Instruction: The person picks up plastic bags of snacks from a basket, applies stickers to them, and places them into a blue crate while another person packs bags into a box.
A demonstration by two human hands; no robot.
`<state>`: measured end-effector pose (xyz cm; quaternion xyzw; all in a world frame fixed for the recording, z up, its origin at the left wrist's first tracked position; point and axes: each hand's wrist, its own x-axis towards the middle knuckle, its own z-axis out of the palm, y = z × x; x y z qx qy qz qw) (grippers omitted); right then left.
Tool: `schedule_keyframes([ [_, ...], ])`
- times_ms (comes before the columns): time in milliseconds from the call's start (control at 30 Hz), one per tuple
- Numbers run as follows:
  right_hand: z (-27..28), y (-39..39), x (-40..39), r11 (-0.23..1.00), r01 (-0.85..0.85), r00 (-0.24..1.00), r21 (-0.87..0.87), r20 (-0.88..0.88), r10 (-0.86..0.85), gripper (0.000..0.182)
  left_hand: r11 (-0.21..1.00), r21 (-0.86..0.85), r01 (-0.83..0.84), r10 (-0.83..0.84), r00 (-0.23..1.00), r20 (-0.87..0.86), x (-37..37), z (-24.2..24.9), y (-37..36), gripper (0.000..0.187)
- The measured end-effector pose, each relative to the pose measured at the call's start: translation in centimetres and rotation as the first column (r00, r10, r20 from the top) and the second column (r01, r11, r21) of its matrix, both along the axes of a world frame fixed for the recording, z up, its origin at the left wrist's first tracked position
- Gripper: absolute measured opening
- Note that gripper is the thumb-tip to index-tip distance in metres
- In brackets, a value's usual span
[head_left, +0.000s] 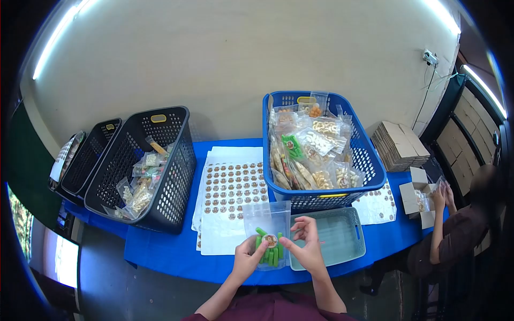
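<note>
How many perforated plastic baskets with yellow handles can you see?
3: a blue basket in the centre, a large black basket left of it, and a narrower black basket further left. A dark container at far left may be another; no handle shows.

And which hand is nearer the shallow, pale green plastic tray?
The right hand: it is over the left part of the tray. The left hand is off the tray, at the left side of the clear plastic bag of green pieces.
</note>
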<state>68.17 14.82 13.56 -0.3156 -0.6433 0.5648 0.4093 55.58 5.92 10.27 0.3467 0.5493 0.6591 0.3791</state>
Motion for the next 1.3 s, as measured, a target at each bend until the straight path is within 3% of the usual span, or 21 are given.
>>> schedule_keyframes([
  [67, 0.2, -0.3, -0.4, 0.981, -0.124, 0.988, -0.150, -0.106, 0.109, 0.033, 0.999, -0.015, 0.048, -0.048, 0.999, -0.019, 0.4, -0.4, -0.2, 0.023],
  [167, -1.9, -0.5, -0.7, 0.976, -0.116, 0.993, -0.183, 0.005, 0.119, 0.020, 0.995, -0.016, 0.099, -0.100, 0.994, -0.048, 1.5, -0.4, -0.5, 0.025],
  [333, -3.3, -1.0, -1.5, 0.953, -0.037, 0.991, -0.301, -0.132, -0.003, 0.010, 0.987, -0.062, 0.148, -0.149, 0.989, 0.003, 1.1, -1.6, -0.7, 0.031],
  [533, -3.3, -1.3, -2.7, 0.955, -0.090, 0.987, -0.282, -0.151, 0.048, 0.010, 0.991, -0.026, 0.130, -0.130, 0.991, -0.014, -0.5, -1.8, -0.7, 0.027],
  [633, -2.7, -1.9, -3.8, 0.952, -0.098, 0.983, -0.291, -0.179, 0.046, 0.015, 0.993, -0.057, 0.108, -0.102, 0.990, 0.095, -1.9, -1.2, -0.4, 0.022],
  [733, -3.1, -2.6, -4.7, 0.934, -0.149, 0.980, -0.326, -0.175, 0.095, 0.024, 0.997, -0.007, 0.077, -0.076, 0.996, 0.049, -3.1, -1.4, 0.0, 0.021],
  [1033, -3.7, -3.9, -5.8, 0.958, -0.099, 0.980, -0.270, -0.191, 0.048, 0.029, 0.989, 0.034, 0.141, -0.144, 0.983, 0.116, -4.8, -0.4, 0.9, 0.022],
  [1233, -2.8, -3.6, -6.1, 0.962, -0.096, 0.953, -0.258, -0.304, 0.013, 0.029, 0.946, 0.043, 0.320, -0.320, 0.947, -0.011, -6.3, 1.2, 0.5, 0.028],
  [1300, -2.6, -3.4, -6.2, 0.953, -0.112, 0.952, -0.281, -0.307, 0.022, 0.028, 0.967, 0.031, 0.253, -0.223, 0.899, -0.378, -7.0, 1.3, 0.5, 0.033],
])
